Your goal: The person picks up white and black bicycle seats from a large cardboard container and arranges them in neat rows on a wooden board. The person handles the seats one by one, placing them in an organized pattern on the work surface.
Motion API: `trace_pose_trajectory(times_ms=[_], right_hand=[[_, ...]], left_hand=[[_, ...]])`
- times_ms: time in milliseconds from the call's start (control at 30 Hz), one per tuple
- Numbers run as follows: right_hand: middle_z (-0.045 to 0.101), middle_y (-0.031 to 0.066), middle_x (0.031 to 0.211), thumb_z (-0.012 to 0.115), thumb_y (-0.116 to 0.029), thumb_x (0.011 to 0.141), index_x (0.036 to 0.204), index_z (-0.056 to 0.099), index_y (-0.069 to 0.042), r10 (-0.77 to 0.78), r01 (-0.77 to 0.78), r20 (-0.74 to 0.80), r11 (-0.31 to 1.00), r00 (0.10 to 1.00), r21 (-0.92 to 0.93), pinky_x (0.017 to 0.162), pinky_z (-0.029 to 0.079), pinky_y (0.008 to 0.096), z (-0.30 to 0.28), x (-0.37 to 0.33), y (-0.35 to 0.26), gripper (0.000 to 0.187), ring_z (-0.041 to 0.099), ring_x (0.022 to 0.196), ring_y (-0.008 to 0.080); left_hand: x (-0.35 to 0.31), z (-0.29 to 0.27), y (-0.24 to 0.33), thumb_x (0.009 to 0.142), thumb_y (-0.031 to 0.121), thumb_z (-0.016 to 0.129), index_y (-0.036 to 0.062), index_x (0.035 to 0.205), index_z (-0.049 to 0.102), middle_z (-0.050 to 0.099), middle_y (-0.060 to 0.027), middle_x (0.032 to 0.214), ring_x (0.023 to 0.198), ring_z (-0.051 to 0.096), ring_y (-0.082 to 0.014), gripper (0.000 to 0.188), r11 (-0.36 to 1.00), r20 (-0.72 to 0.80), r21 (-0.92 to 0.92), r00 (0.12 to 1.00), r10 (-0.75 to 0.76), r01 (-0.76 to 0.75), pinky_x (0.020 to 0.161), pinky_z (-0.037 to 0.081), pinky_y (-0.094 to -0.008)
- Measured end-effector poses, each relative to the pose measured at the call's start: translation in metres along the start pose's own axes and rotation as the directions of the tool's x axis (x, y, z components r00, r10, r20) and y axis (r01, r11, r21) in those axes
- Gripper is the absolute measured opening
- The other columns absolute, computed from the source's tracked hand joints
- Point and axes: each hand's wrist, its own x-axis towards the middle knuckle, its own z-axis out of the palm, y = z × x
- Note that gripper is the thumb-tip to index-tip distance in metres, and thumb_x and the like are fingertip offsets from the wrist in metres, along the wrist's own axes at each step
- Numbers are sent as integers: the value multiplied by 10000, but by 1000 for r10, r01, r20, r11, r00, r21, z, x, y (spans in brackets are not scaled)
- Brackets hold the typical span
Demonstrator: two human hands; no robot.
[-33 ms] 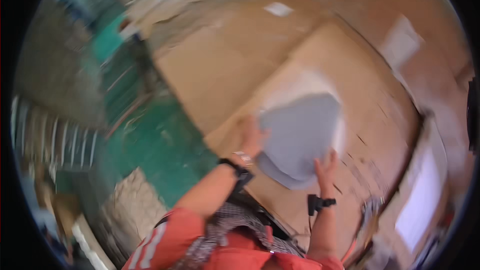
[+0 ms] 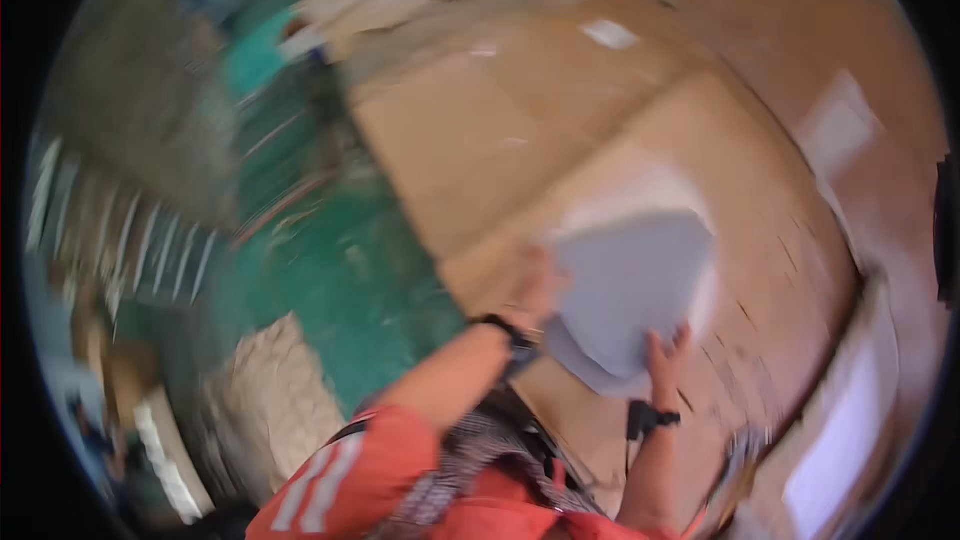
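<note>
A flat grey sheet (image 2: 635,285) with rounded corners lies over a white piece (image 2: 655,185) on a brown cardboard surface. Along its lower edge another grey layer peeks out, so it may be a small stack. My left hand (image 2: 538,280) is at the sheet's left edge, blurred, its fingers seemingly apart; whether it touches cannot be made out. At the lower right edge, my right hand (image 2: 667,360) rests with thumb and fingers spread, not closed on anything visible. Dark straps circle both wrists.
More cardboard (image 2: 460,130) extends behind the sheet. A small white paper (image 2: 610,34) lies farther back. To the left is green flooring (image 2: 350,270), with a crumpled tan sheet (image 2: 285,390) nearer me. A white panel (image 2: 840,450) stands at the right, beside a raised cardboard edge.
The whole view has shifted, so the scene sits farther right and slightly lower. Both hands stay at about the same edges of the grey sheet.
</note>
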Motion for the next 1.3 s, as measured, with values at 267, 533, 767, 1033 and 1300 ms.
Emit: trace_pose_trajectory(times_ms=[267, 533, 767, 1033, 1300], right_hand=[[519, 265, 1211, 585, -588, 810, 1290, 411, 51, -15, 13, 2, 787, 1000, -617, 883, 466, 474, -8, 37, 45, 818, 543, 1062, 389], [571, 238, 1121, 593, -489, 850, 1184, 502, 57, -458, 288, -176, 767, 871, -574, 859, 477, 449, 28, 26, -38, 646, 557, 1011, 375], [589, 226, 1081, 588, -425, 877, 1131, 540, 55, -822, 504, -243, 520, 515, -690, 844, 481, 441, 107, -112, -133, 545, 564, 983, 366], [604, 183, 1034, 501, -196, 922, 1066, 593, -2, -445, 390, 545, 894, 710, 222, 855, 442, 365, 388, -244, -237, 259, 560, 939, 308], [608, 123, 793, 587, -66, 802, 898, 603, 11, -507, 748, 860, 592, 57, 300, 663, 479, 316, 791, -403, -353, 124, 565, 715, 193]], left_hand=[[-26, 18, -15, 810, 71, 508, 6, 1233, 425, 523, -227, 1050, 959, 524, -399, 436, 994, 125, -5, 986, -106, 108, 852, 418, -464], [-159, -229, -73, 802, 80, 523, 16, 1169, 494, 610, -193, 885, 840, 599, -346, 373, 990, 64, -97, 993, -101, 107, 736, 471, -424], [-388, -456, -212, 826, 193, 578, 56, 915, 663, 662, -139, 836, 774, 639, -264, 184, 822, -546, -109, 657, -520, 560, 707, 498, -360], [-518, -665, -317, 739, 193, 576, 49, 756, 646, 633, -177, 758, 731, 621, -339, 161, 761, -856, -227, 249, -454, 608, 655, 490, -416], [-785, -612, -443, 673, 211, 601, 130, 653, 658, 648, -82, 678, 660, 649, -275, 100, -142, -575, 99, -60, -816, 985, 527, 467, -424]])
